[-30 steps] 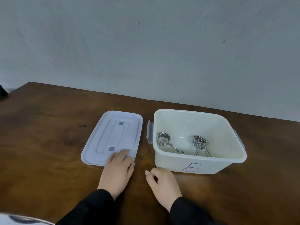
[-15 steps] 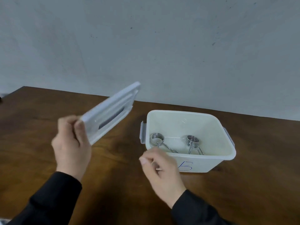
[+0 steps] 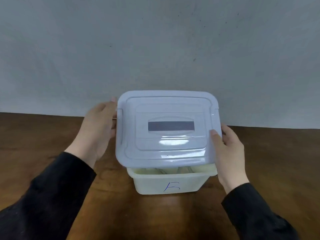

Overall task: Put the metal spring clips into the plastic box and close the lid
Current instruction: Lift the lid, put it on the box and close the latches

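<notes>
We hold the pale grey rectangular plastic lid [image 3: 167,129] over the cream translucent plastic box [image 3: 167,183], which stands on the dark brown wooden table [image 3: 34,144] close to the grey wall [image 3: 155,40]. The lid's long axis runs left to right, matching the box below, and its top faces up with the dark grey rectangular label [image 3: 171,126] lying along that same axis. The lid tilts: its near edge is raised clear of the box's front rim, leaving a gap through which a blurred glint of the metal spring clips [image 3: 173,170] shows inside the box. Our left hand [image 3: 98,129] clasps the lid's left short edge, fingers curled round it. Our right hand [image 3: 228,151] grips the right short edge near the front corner, thumb pressed on top and the other fingers hidden beneath. A blue handwritten mark [image 3: 171,187] faces us on the box's front wall. Black sleeves [image 3: 52,196] cover both arms.
</notes>
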A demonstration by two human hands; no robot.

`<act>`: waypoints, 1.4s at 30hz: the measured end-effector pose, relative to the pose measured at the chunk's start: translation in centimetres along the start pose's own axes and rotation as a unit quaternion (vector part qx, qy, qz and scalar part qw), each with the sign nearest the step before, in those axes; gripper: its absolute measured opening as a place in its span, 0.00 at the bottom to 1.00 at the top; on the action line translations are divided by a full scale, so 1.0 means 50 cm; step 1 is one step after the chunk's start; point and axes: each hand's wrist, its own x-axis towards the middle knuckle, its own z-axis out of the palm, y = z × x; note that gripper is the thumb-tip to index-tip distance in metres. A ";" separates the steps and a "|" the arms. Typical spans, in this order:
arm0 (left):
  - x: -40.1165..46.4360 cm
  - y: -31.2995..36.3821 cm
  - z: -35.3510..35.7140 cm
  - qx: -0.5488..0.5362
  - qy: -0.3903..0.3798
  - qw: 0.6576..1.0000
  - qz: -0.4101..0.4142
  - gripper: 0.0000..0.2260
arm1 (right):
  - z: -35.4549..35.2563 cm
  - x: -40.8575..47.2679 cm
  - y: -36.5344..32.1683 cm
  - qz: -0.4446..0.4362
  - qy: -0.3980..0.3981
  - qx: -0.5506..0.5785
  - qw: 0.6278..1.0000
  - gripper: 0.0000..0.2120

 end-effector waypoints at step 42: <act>0.001 -0.162 0.076 0.334 -0.045 0.931 -0.139 0.29 | -0.056 0.081 0.133 0.042 -0.216 -0.272 0.937 0.24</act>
